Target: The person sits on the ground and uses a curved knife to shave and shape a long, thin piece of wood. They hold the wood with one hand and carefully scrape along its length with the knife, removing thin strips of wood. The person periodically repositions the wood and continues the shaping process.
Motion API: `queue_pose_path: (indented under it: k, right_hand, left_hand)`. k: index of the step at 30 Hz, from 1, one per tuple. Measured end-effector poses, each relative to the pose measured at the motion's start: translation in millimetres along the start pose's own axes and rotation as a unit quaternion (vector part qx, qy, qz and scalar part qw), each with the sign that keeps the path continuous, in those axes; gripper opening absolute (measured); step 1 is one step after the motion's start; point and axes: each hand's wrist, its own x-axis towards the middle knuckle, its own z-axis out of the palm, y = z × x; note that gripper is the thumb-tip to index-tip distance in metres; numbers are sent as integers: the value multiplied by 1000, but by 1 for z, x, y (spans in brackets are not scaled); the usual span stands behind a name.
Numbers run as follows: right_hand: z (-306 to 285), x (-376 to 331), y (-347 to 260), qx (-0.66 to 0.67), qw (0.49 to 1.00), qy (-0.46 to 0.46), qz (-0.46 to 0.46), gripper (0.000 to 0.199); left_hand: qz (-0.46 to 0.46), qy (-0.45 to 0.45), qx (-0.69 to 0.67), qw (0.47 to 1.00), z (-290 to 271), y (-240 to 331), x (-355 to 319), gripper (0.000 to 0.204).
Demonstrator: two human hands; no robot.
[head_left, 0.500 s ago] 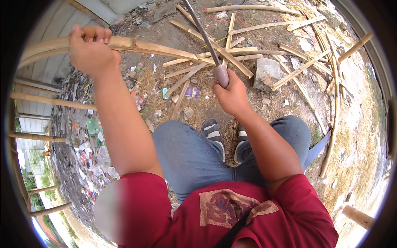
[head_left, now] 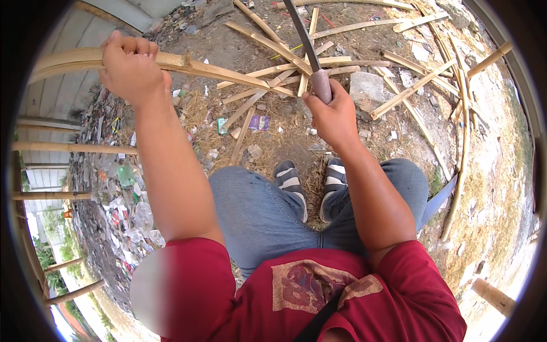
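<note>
My left hand (head_left: 132, 67), raised at the upper left, is closed around a long split bamboo pole (head_left: 219, 72). The pole runs from the left rim toward the centre, where its pointed end lies close to several loose strips. In my right hand (head_left: 333, 114) is a machete (head_left: 305, 34), gripped by its pinkish-brown handle. Its dark blade points up and away from me, apart from the pole. Several split bamboo strips (head_left: 268, 44) lie crossed on the ground beyond my hands.
A grey concrete block (head_left: 367, 90) sits right of the machete. More bamboo strips (head_left: 419, 88) spread over the right side. Plastic litter (head_left: 122, 214) covers the ground at left, beside horizontal bamboo poles (head_left: 74, 149). My sandalled feet (head_left: 289, 179) are below the strips.
The machete and my right hand have shifted right and slightly down, away from the pole's end. My left hand still holds the pole, moved slightly right.
</note>
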Motion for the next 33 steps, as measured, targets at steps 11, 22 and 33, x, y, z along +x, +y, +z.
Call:
queue_pose_path:
  k: [11, 22, 33]
  right_hand:
    - [30, -24, -15, -15, 995, 13, -99, 25]
    - [51, -13, 147, -149, 946, -79, 278, 37]
    - [49, -18, 28, 9, 998, 25, -54, 24]
  left_hand:
    - [15, -44, -29, 999, 17, -15, 4, 28]
    - [0, -14, -46, 999, 20, -15, 7, 32]
    - [-13, -75, -103, 992, -7, -28, 21, 15]
